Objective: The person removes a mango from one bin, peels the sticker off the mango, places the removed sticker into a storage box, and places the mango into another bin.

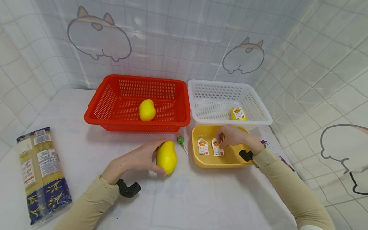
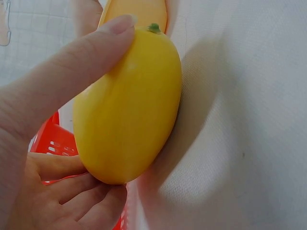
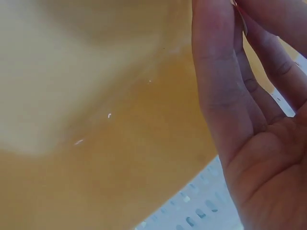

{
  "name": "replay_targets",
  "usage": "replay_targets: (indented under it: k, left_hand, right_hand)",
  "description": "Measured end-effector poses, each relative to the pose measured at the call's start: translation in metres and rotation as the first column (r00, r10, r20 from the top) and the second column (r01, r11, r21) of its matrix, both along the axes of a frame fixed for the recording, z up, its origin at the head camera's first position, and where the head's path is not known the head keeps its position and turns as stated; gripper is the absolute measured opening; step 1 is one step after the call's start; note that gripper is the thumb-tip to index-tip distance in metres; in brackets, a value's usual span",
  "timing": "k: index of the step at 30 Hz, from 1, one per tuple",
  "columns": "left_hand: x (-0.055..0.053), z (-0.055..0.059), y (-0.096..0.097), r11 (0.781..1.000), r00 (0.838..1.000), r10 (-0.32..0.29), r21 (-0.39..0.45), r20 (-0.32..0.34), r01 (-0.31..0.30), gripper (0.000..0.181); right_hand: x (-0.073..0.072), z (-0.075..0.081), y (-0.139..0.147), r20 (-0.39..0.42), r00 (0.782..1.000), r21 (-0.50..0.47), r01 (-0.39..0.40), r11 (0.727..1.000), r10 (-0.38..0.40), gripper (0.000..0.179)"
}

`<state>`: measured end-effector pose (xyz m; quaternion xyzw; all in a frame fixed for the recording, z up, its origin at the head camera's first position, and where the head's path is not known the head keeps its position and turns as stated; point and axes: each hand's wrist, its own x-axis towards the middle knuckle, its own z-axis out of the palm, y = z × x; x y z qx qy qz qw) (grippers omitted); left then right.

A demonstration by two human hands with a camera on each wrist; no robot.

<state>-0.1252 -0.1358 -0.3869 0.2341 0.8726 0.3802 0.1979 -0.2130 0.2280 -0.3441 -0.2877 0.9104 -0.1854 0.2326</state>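
Observation:
My left hand (image 1: 141,156) holds a yellow mango (image 1: 167,157) on the white tabletop, thumb at its stem end and fingers at the opposite end in the left wrist view. My right hand (image 1: 232,135) is inside a yellow plastic basin (image 1: 198,163). Its thumb and fingers pinch a thin label (image 3: 243,20), visible mostly edge-on between them. Two white labels with mango pictures lie in the basin: the left label (image 1: 203,146) shows whole, and the right label (image 1: 217,147) is partly covered by the right hand.
A red basket (image 1: 135,123) behind contains one plain mango (image 1: 147,110). Beside it, a white basket (image 1: 230,122) contains a labelled mango (image 1: 238,113). A green lollipop (image 1: 180,140) lies left of the basin. At far left is a noodle packet (image 1: 44,174); a purple packet (image 1: 276,153) lies behind the right forearm.

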Motion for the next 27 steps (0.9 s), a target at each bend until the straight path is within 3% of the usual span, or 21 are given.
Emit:
replay_targets:
  k: [11, 27]
  left_hand:
    - [0.0, 0.0, 0.0, 1.0, 1.0, -0.002, 0.011, 0.004, 0.002, 0.114]
    - [0.0, 0.0, 0.0, 1.0, 1.0, -0.006, 0.013, 0.003, 0.005, 0.113]
  right_hand:
    - [-0.001, -0.005, -0.001, -0.055, 0.998, 0.044, -0.011, 0.999, 0.013, 0.015]
    - [0.001, -0.011, -0.005, -0.073, 0.997, 0.104, 0.005, 0.995, 0.003, 0.018]
